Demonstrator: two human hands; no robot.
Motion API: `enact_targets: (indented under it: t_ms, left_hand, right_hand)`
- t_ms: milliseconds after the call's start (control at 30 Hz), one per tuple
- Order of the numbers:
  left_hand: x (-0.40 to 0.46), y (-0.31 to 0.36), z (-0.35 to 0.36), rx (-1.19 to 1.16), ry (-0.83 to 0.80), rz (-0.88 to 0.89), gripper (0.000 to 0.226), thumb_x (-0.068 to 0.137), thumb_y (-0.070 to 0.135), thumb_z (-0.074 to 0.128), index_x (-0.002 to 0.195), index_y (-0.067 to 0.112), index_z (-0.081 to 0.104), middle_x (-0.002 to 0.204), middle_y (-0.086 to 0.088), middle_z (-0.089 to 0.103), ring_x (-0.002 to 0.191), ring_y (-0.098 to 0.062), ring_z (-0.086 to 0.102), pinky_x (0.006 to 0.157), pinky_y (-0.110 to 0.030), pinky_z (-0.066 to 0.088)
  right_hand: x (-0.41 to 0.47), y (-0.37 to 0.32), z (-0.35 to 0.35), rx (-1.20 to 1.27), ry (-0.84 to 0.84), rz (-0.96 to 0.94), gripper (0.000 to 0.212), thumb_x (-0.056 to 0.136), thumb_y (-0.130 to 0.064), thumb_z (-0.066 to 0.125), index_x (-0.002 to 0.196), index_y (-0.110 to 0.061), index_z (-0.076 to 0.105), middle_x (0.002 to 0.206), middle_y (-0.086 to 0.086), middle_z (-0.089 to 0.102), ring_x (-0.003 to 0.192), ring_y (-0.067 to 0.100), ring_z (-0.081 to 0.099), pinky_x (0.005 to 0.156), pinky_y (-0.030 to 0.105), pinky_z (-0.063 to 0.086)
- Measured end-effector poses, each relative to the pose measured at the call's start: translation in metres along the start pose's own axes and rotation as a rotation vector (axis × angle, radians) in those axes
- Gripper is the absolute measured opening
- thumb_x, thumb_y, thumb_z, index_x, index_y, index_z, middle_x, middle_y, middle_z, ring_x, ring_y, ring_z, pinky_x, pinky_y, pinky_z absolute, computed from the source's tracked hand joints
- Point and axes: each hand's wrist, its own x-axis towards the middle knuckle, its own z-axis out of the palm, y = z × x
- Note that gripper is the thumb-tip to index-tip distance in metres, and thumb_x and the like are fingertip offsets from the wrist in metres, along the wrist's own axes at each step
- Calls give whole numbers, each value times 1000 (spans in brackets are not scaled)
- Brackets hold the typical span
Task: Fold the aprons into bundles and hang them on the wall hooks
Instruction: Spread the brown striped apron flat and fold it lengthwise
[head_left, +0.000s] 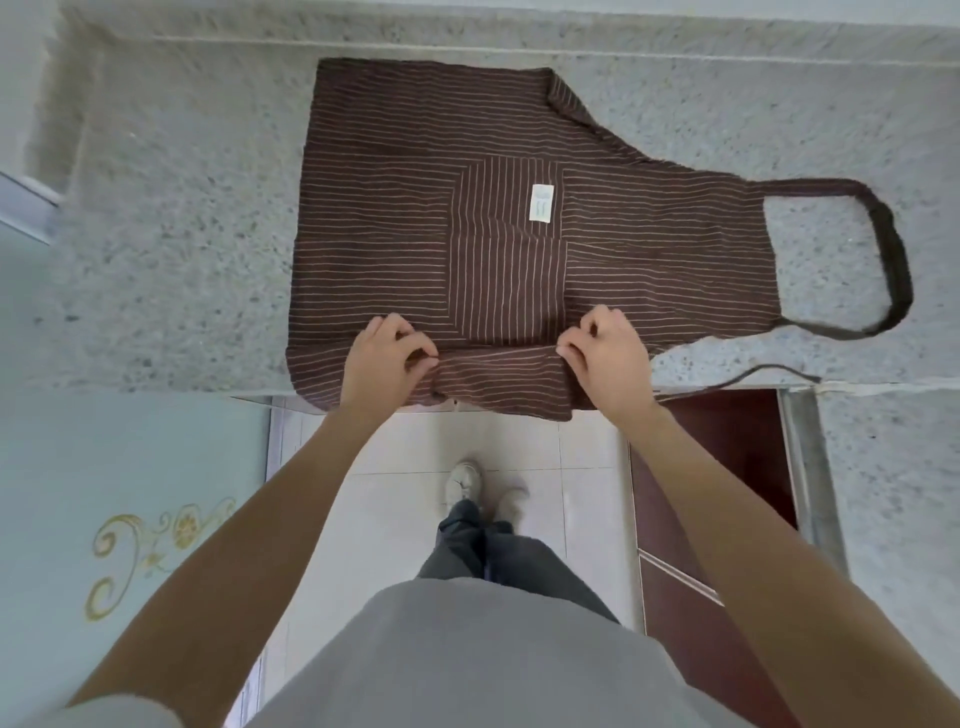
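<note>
The brown striped apron (519, 223) lies flat on the speckled desk (171, 249), its near edge pinched by the left hand (387, 358) and right hand (605, 353), so both should lift together and fold it over evenly.

A brown striped apron (467, 208) lies flat on the speckled tabletop (182, 234); the left hand (384, 358) and right hand (608, 353) each pinch its near edge.
</note>
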Motion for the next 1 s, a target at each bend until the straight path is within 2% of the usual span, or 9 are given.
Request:
enact_targets:
  t_ms: [100, 233, 367, 500, 567, 633, 767, 867, 1000]
  left_hand:
    - [26, 11, -12, -1, 34, -99, 9, 89, 24, 61, 96, 22, 66, 81, 3, 55, 73, -17, 58, 64, -26, 42]
    - [35, 20, 4, -26, -120, -242, 30, 90, 31, 59, 114, 19, 47, 100, 0, 63, 86, -17, 63, 69, -24, 42]
    - [2, 24, 29, 39, -279, -162, 65, 72, 57, 69, 118, 20, 42, 126, -2, 48, 123, -25, 45, 101, -42, 39]
    - [-15, 16, 39, 111, -313, -97, 53, 77, 40, 72, 118, 18, 47, 141, -1, 37, 142, -24, 17, 115, -47, 13]
    - [-17, 11, 36, 70, -212, -98, 31, 80, 25, 70, 107, 16, 56, 132, -1, 48, 135, -21, 33, 110, -41, 30]
    - [-21, 7, 28, 58, -129, -92, 15, 80, 21, 69, 92, 14, 64, 116, -1, 60, 116, -20, 53, 87, -32, 48]
    - [-35, 14, 12, -16, -88, -233, 10, 90, 22, 57, 93, 12, 56, 77, -3, 63, 66, -19, 58, 54, -21, 37]
    - [-46, 27, -1, -158, 26, -335, 7, 97, 16, 45, 100, 10, 46, 73, -2, 58, 58, -18, 52, 53, -26, 35]
    - [-56, 45, -26, -326, 46, -245, 20, 97, 22, 46, 108, 6, 43, 87, -3, 55, 72, -19, 53, 62, -33, 42]
  right_hand:
    - [42, -4, -11, -18, -120, 124, 14, 95, -21, 50, 94, -10, 60, 90, 8, 58, 72, 31, 59, 64, 37, 48]
    - [54, -4, 8, 69, -240, 182, 21, 96, -26, 47, 107, -8, 46, 95, 11, 61, 81, 32, 60, 65, 35, 41]
    - [14, -2, 20, 278, -289, 168, 57, 79, -51, 66, 110, -10, 42, 99, 3, 57, 87, 21, 56, 69, 33, 39]
    - [-15, 6, 30, 275, -276, 134, 54, 73, -28, 77, 116, -8, 50, 133, 8, 52, 118, 25, 50, 97, 41, 40]
    - [-20, 9, 31, 210, -116, 141, 36, 75, -5, 69, 108, -9, 56, 113, 8, 64, 98, 29, 62, 76, 36, 46]
    - [-22, 11, 26, 192, -17, 165, 29, 73, 2, 65, 100, -9, 60, 95, 6, 67, 76, 30, 64, 59, 31, 43]
    - [-32, 15, 11, 159, 89, 237, 33, 70, 3, 64, 100, -10, 63, 88, 7, 66, 80, 29, 59, 64, 31, 43]
    - [-43, 15, -4, 271, 222, 310, 20, 79, -2, 58, 96, -9, 65, 85, 4, 66, 80, 23, 52, 70, 27, 37]
    - [-58, 12, -24, 418, 227, 372, 11, 92, -12, 55, 96, -10, 65, 73, 0, 63, 64, 10, 48, 58, 18, 30]
